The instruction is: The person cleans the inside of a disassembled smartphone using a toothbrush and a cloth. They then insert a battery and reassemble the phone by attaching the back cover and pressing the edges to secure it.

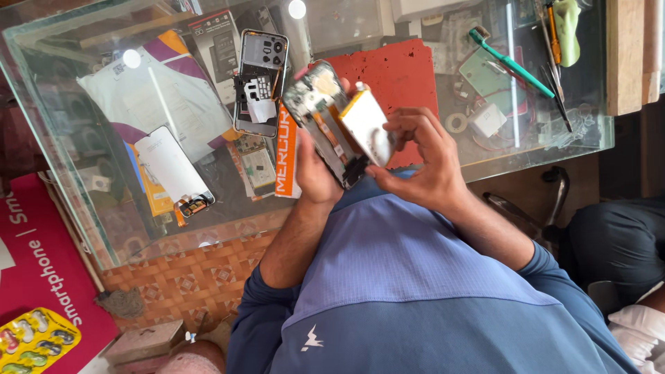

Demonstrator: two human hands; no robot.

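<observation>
Head view looked down over a glass tabletop (83, 201) that filled most of the frame, w/ a red mat (405, 76) lying near its far side. From where I was watching, the biggest loose item was a white and purple bag (159, 97), flat on the glass, w/ a white phone panel (173, 166) resting across its near corner. Beside those lay a second opened phone (260, 79), back cover off and insides up, prob. set aside so its parts stayed reachable. An orange strip box (285, 156) sat just beside it, partly behind the left wrist.

Both hands were raised above the table edge, close to the chest, I'd guess to bring the work near the eyes. The left hand (313, 173) was wrapped round an opened phone body (320, 121), clenched on its lower edge and tilted so the open side faced the other hand. The right hand (422, 159) had its fingers closed on a white battery pack (367, 125), which stood partly lifted off the phone body, one edge still touching it.

Further right, well apart from the hands, lay a green toothbrush (509, 62) and a small white charger block (487, 119); tweezers (554, 83) sat next to them.
</observation>
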